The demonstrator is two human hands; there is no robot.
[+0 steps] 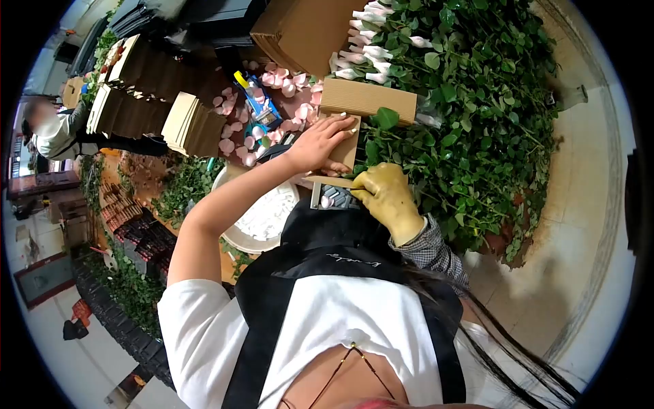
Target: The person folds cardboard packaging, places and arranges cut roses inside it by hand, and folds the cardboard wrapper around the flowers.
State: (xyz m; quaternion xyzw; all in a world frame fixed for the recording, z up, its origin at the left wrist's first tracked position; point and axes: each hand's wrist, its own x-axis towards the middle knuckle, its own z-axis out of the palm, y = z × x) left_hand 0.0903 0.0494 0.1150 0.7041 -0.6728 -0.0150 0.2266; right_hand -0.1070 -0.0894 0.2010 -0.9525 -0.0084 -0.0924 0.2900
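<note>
My bare left hand (325, 145) lies flat with fingers spread on a piece of brown cardboard (349, 146). My right hand (390, 200), in a yellow rubber glove with a checked sleeve above it, is closed by the end of a narrow cardboard strip (330, 181). What its fingers hold is hidden. Under that strip, close to my apron, sits a small container of grey pieces (336, 197). Just beyond my left hand rests a folded corrugated cardboard piece (371, 99). Leafy rose stems (463, 136) are heaped on the right, some with blooms in white sleeves (368, 51).
A white bowl of small white pieces (269, 217) stands under my left forearm. Pink petals (289, 82) are scattered around a blue package (259, 102). Cardboard stacks (191, 123) and a large cardboard box (300, 34) stand behind. Another person (58, 133) is at far left.
</note>
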